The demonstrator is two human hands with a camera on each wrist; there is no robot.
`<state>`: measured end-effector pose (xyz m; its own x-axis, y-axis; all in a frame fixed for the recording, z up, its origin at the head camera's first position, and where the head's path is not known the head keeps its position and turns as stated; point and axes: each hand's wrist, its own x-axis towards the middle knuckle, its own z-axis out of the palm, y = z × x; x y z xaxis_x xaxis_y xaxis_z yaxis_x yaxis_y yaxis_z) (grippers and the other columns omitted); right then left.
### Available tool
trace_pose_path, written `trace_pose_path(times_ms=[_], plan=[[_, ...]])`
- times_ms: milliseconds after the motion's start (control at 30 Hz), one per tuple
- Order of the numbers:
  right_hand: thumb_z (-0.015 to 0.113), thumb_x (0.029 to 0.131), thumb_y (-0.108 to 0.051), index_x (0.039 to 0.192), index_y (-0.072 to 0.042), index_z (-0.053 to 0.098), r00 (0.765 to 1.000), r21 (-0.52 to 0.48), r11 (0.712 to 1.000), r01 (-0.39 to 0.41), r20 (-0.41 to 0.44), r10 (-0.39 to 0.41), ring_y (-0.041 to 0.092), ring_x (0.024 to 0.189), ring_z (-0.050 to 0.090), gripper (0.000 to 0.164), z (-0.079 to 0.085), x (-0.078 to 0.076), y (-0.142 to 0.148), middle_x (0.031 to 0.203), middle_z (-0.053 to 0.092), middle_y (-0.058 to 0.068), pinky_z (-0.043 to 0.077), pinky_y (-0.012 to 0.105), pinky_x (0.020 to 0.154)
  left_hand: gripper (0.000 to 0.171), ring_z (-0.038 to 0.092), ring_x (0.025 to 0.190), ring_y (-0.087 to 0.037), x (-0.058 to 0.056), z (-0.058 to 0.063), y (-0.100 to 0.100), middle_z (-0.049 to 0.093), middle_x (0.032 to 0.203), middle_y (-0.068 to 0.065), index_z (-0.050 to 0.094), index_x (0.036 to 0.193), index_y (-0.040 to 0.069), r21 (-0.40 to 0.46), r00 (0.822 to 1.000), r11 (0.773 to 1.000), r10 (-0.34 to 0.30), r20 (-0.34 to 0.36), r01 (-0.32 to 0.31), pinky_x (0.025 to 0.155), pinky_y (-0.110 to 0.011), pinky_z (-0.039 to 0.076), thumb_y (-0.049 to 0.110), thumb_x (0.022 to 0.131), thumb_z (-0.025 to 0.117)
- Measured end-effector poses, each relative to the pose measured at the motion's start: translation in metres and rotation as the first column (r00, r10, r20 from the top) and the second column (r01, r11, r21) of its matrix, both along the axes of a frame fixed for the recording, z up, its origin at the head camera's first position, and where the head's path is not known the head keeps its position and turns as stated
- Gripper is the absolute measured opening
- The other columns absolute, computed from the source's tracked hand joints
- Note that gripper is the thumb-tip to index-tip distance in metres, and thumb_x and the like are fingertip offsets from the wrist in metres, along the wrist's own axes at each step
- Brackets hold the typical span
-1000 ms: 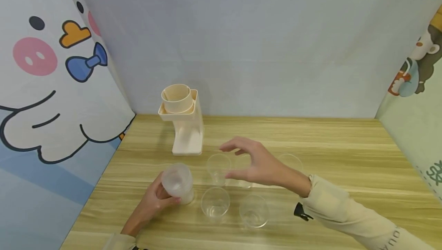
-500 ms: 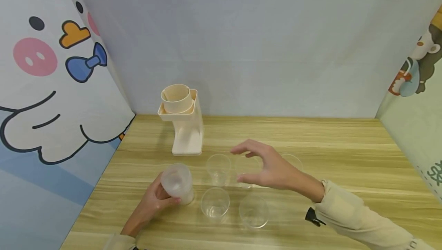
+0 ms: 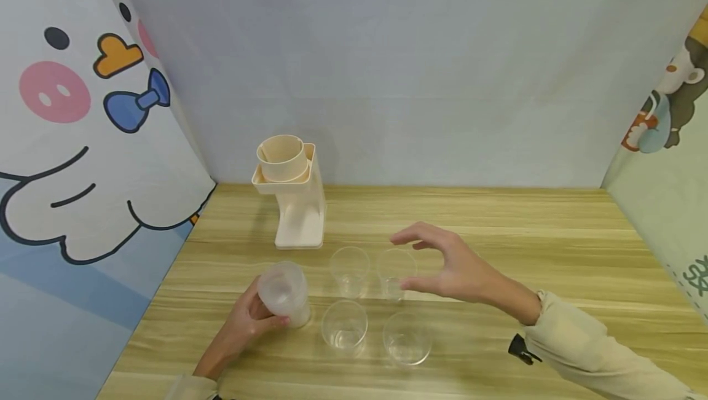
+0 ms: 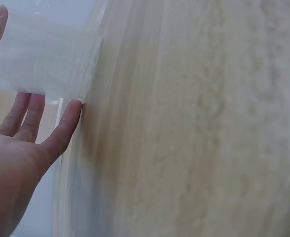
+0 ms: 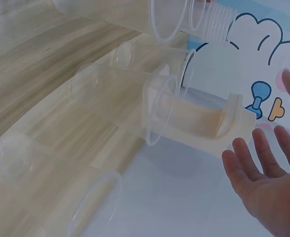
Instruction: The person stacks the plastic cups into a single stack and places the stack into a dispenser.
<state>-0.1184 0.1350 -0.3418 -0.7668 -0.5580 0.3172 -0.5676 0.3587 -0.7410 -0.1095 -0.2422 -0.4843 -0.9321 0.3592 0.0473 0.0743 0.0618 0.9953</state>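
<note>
My left hand [image 3: 249, 320] grips a stack of clear plastic cups [image 3: 283, 289], thumb on the near side. In the left wrist view, the fingers and thumb lie on opposite sides of the frosty-looking stack [image 4: 36, 54]. My right hand [image 3: 453, 268] holds nothing; its thumb and fingers are spread apart in a loose curve. It hovers by the back right cup [image 3: 395, 274]. Single clear cups stand upright on the table: back left [image 3: 350, 271], front left [image 3: 345, 326] and front right [image 3: 407, 338]. Another cup [image 5: 56, 187] shows in the right wrist view; the right hand hides it in the head view.
A cream stand [image 3: 301, 222] with a round holder [image 3: 282, 160] on top is behind the left hand's stack. The wood-grain table [image 3: 498, 215] ends at a grey backdrop [image 3: 415, 80]. Printed cartoon sheets flank both sides. A black clip-like piece [image 3: 522, 349] hangs by the right sleeve.
My right hand has moved right, from over the back left cup to beyond the back right one, its fingers staying apart. The left hand and its stack have stayed in place.
</note>
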Motion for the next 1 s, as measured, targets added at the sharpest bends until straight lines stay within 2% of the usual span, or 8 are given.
trace_pose_path(times_ms=[233,467,1000], plan=[[0.082,0.074,-0.021,0.121,-0.015,0.059,0.999,-0.012,1.0,0.019,-0.033,-0.02,0.017,0.112,0.054,0.054,-0.004,0.0,0.01,0.119,0.06,-0.003,0.045,0.041,0.093,0.084,0.05,0.118,-0.007,0.001,0.0,0.0,0.041,0.136,-0.016,0.03,0.144,0.006,-0.013,1.0,1.0,0.011,-0.001,-0.011,0.094,-0.023,0.042,0.0,0.074,0.077],[0.083,0.073,-0.017,0.123,-0.015,0.057,0.997,-0.002,1.0,0.028,-0.067,-0.028,0.019,0.112,0.054,0.056,-0.011,-0.001,0.02,0.12,0.059,-0.001,0.046,0.038,0.093,0.085,0.05,0.118,-0.007,0.001,0.0,0.0,0.042,0.136,-0.015,0.03,0.144,0.008,-0.028,1.0,0.999,0.025,0.002,-0.025,0.094,-0.022,0.042,0.001,0.074,0.078],[0.082,0.073,-0.016,0.124,-0.017,0.056,0.995,0.003,0.995,0.095,-0.018,-0.095,0.015,0.116,0.051,0.057,-0.024,0.001,0.04,0.124,0.056,-0.004,0.042,0.039,0.097,0.083,0.049,0.119,-0.008,-0.001,0.0,0.0,0.041,0.137,-0.018,0.031,0.143,0.007,-0.014,1.0,1.0,0.02,0.002,-0.02,0.095,-0.022,0.041,0.0,0.074,0.077]])
